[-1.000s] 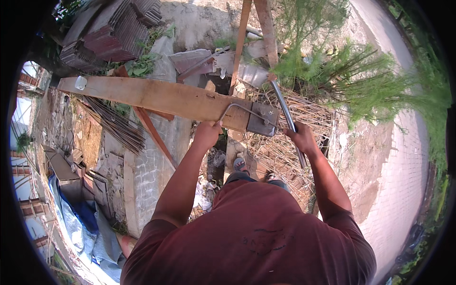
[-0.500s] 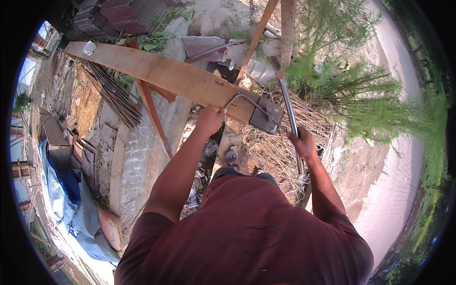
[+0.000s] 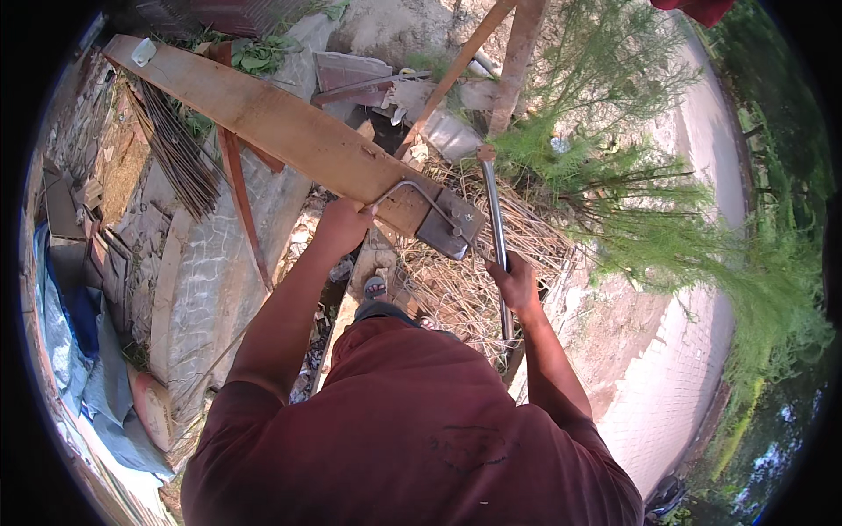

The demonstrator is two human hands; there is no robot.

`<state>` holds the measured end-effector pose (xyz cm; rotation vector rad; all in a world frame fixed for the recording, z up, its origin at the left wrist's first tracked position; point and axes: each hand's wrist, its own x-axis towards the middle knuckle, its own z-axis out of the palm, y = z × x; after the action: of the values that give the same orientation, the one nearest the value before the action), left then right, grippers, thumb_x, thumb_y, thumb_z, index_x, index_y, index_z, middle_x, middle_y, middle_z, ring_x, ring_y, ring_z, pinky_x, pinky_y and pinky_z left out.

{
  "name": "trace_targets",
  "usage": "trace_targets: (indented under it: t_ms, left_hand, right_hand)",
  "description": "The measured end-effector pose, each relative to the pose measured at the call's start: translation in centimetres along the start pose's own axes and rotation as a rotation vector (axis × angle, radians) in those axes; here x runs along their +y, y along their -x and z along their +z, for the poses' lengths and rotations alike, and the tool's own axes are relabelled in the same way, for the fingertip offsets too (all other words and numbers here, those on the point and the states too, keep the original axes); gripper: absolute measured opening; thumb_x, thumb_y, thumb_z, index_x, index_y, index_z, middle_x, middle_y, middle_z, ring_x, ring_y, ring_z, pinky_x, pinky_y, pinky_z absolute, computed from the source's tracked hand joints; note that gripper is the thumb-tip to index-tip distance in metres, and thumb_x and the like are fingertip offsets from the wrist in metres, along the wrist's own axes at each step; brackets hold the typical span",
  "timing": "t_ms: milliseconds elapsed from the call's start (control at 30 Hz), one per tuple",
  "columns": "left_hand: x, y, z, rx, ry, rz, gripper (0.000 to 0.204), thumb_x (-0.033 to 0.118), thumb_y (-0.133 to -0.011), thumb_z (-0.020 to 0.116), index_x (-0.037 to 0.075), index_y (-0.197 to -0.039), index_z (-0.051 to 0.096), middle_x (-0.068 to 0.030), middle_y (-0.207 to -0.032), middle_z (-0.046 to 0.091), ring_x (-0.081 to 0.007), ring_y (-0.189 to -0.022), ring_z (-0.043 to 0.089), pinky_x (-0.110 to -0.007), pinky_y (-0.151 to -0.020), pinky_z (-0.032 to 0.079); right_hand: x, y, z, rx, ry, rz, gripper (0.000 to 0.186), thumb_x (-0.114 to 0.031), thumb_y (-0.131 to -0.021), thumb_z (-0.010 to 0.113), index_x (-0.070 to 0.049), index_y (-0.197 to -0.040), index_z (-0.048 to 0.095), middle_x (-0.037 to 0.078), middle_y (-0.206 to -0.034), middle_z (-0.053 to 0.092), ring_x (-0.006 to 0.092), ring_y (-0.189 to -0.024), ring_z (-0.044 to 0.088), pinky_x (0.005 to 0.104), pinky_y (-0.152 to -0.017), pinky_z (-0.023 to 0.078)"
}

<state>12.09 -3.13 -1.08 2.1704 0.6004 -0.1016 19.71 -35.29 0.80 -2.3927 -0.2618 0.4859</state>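
My left hand [image 3: 345,228] is closed around one end of a thin bent steel rod [image 3: 412,184]. The rod curves over the near end of a long wooden plank [image 3: 254,118] and runs down to a dark metal plate [image 3: 445,235] with small pegs, fixed at the plank's end. To the right, my right hand [image 3: 516,285] grips a long shiny metal bar [image 3: 494,202] below its middle. The bar stands almost in line with my view, its upper end wider and brownish. Whether bar and rod touch is hidden by my fingers.
Wooden legs [image 3: 239,202] prop the plank. A bundle of steel rods [image 3: 175,153] lies on the left, beyond a blue tarp [image 3: 105,377]. Cut rod pieces or dry stalks [image 3: 478,280] cover the ground below. A green feathery bush [image 3: 614,175] reaches in from the right, beside a paved path [image 3: 667,386].
The whole scene has shifted left in the picture as my view moved. Both hands keep their holds, and a piece of red cloth now shows at the top right edge.
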Motion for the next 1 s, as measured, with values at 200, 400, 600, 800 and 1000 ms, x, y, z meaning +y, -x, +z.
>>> trace_targets:
  t_ms: [200,400,600,800,1000]
  left_hand:
    - [0.0,-0.1,-0.3,-0.007,0.018,0.024,0.028,0.024,-0.089,0.057,-0.001,-0.084,0.066,-0.0117,-0.066,0.063,-0.0199,-0.057,0.058,-0.035,-0.059,0.045]
    - [0.6,-0.1,-1.1,-0.107,0.073,-0.175,0.030,0.027,-0.090,0.056,-0.001,-0.083,0.066,-0.0130,-0.069,0.064,-0.0215,-0.060,0.060,-0.036,-0.062,0.047]
    - [0.6,-0.1,-1.1,-0.105,0.035,-0.211,0.034,0.031,-0.091,0.056,-0.001,-0.081,0.066,-0.0117,-0.068,0.064,-0.0209,-0.060,0.060,-0.035,-0.063,0.047]
    - [1.2,-0.2,-1.2,-0.092,-0.016,-0.171,0.034,0.031,-0.090,0.056,-0.001,-0.082,0.066,-0.0120,-0.068,0.064,-0.0216,-0.061,0.062,-0.036,-0.064,0.048]
    - [0.2,-0.5,-0.5,-0.074,0.116,-0.210,0.030,0.026,-0.088,0.060,-0.003,-0.082,0.067,-0.0079,-0.063,0.061,-0.0150,-0.052,0.055,-0.032,-0.054,0.044]
  right_hand:
    - [-0.6,-0.8,-0.7,-0.160,-0.004,0.085,0.042,-0.035,-0.081,0.060,0.006,-0.082,0.056,0.023,-0.070,0.057,0.0318,-0.065,0.056,0.0432,-0.064,0.044]
    - [-1.5,-1.2,-1.2,-0.193,-0.029,0.089,0.042,-0.035,-0.082,0.060,0.007,-0.083,0.056,0.023,-0.069,0.058,0.0315,-0.064,0.057,0.0425,-0.063,0.045]
    - [-1.4,-1.0,-1.1,-0.209,-0.036,0.085,0.039,-0.034,-0.082,0.061,0.005,-0.081,0.056,0.020,-0.066,0.058,0.0285,-0.061,0.057,0.0415,-0.060,0.045]
    - [0.2,-1.3,-2.3,-0.229,-0.086,0.128,0.038,-0.033,-0.081,0.062,0.004,-0.078,0.054,0.019,-0.063,0.056,0.0263,-0.057,0.054,0.0409,-0.057,0.044]
    - [7.6,-0.4,-8.8,-0.090,0.038,-0.049,0.019,-0.017,-0.079,0.067,-0.002,-0.083,0.054,0.011,-0.059,0.054,0.0195,-0.052,0.049,0.0371,-0.052,0.041]
